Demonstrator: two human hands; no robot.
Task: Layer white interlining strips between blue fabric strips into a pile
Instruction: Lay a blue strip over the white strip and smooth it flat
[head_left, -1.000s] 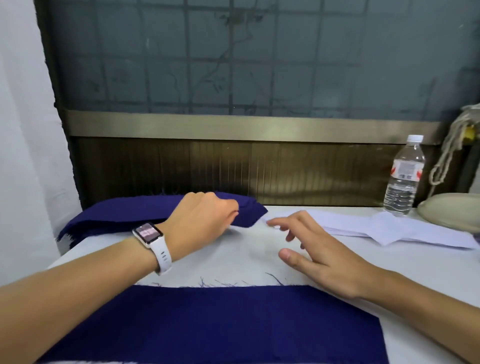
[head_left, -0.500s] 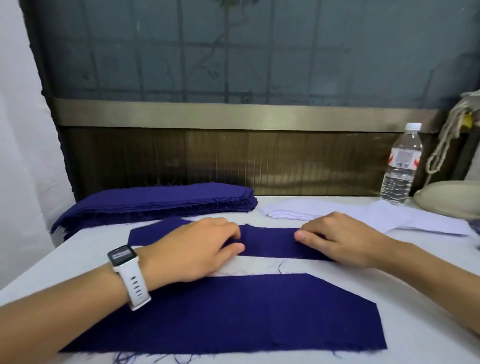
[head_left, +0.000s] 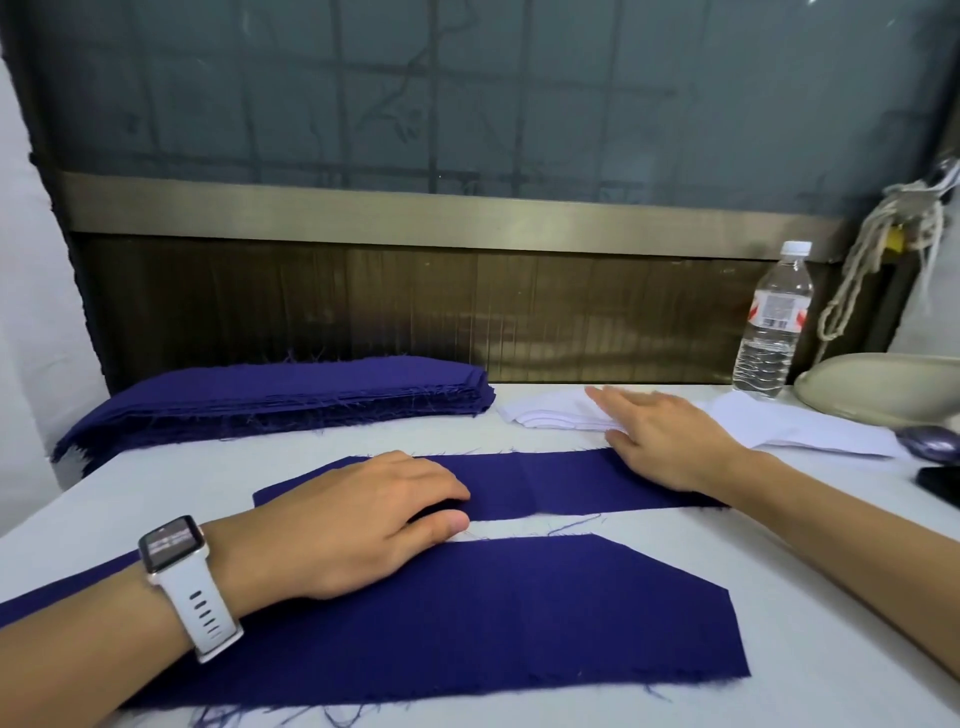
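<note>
A blue fabric strip (head_left: 561, 480) lies flat across the middle of the table. My left hand (head_left: 363, 519), with a white watch on the wrist, rests on the strip's left part, fingers slightly curved. My right hand (head_left: 660, 434) lies with straight fingers on the stack of white interlining strips (head_left: 545, 413) at the back right. A stack of blue fabric strips (head_left: 280, 397) sits at the back left. A larger blue piece (head_left: 519, 618) lies nearest me.
A water bottle (head_left: 774, 322) stands at the back right beside a pale bowl-like object (head_left: 883, 384). A dark phone (head_left: 943, 486) lies at the right edge. The white table (head_left: 805, 597) meets a wall panel behind.
A blue strip was drawn from the back stack and laid on the table. My right hand has since moved off it, back and right onto the white interlining stack.
</note>
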